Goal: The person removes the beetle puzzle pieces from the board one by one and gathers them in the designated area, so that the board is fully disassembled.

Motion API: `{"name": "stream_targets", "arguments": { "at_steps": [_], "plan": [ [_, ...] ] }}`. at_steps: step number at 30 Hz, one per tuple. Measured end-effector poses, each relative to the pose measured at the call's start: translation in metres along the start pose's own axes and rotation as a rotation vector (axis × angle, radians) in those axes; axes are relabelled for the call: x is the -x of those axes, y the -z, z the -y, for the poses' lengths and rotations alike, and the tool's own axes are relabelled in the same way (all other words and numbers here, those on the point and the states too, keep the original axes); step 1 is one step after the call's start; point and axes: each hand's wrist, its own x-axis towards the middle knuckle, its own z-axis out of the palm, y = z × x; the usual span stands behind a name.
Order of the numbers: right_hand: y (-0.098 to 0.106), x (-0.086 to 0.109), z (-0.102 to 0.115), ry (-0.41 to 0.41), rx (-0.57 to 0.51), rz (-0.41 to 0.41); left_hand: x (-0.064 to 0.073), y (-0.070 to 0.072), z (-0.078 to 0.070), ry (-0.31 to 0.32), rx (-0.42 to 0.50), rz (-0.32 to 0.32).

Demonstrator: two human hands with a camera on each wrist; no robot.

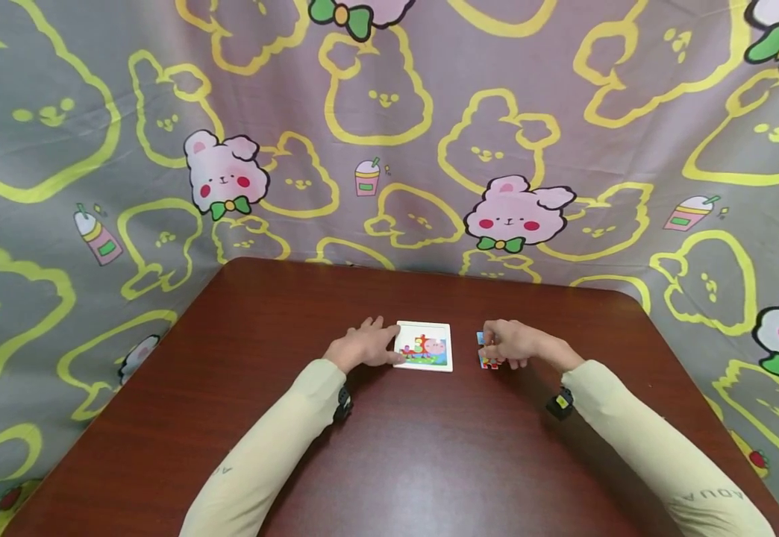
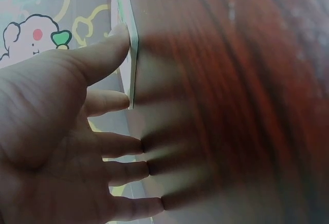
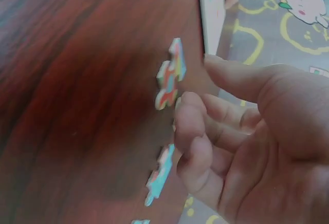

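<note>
A white-framed jigsaw puzzle tray [image 1: 423,371] lies on the table, with colourful pieces filling its lower part and bare white above them. My left hand [image 1: 365,344] is at the tray's left side with fingers spread. In the left wrist view its thumb [image 2: 115,49] and index fingertip touch the tray's edge. To the right of the tray, my right hand [image 1: 520,341] is over several loose jigsaw pieces [image 1: 489,364]. The right wrist view has its fingers loosely bent beside a red and blue jigsaw piece [image 3: 168,80], the thumb apart from them and nothing between.
Another light-blue jigsaw piece [image 3: 161,172] lies below the right fingers in the right wrist view, with part of one more at that frame's bottom. The dark wooden table [image 1: 416,447] ends at a patterned curtain [image 1: 336,224] behind and at both sides.
</note>
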Motion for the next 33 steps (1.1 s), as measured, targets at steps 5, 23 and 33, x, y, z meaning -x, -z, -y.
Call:
{"name": "stream_targets", "arguments": {
  "at_steps": [5,23,33],
  "plan": [
    [0.002,-0.005,0.004,0.038,-0.058,-0.019,-0.001,0.002,-0.001,0.006,-0.009,0.002],
    [-0.001,-0.028,0.025,0.085,-0.193,-0.094,-0.001,0.001,-0.001,0.008,0.013,0.024],
    [-0.01,-0.042,0.037,0.107,-0.197,-0.082,-0.003,0.001,-0.002,0.004,0.021,0.019]
  ]
}}
